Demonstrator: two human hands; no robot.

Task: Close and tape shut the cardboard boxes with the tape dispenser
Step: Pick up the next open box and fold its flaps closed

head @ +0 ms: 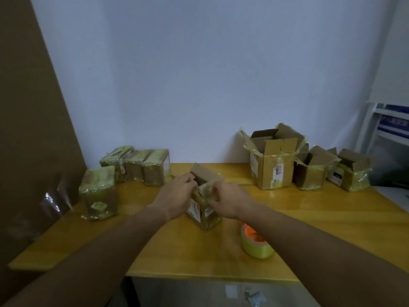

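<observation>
Item: small brown cardboard box wrapped in yellowish tape, set at mid yellow wooden surface, top flaps held by the left hand and right hand, each grip curled onto a flap. A yellow tape roll on an orange dispenser is placed just right of the box; taped boxes are ranged at rear left, open cardboard boxes at rear right.

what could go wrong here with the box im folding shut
1. Both hands, left and right, work the flaps of the small box with its far flap still up; it could spring open before tape goes on.
2. The tape dispenser lies under the right forearm, so a pull back might knock it.
3. Old tape on the flaps may crease the fold.
</observation>
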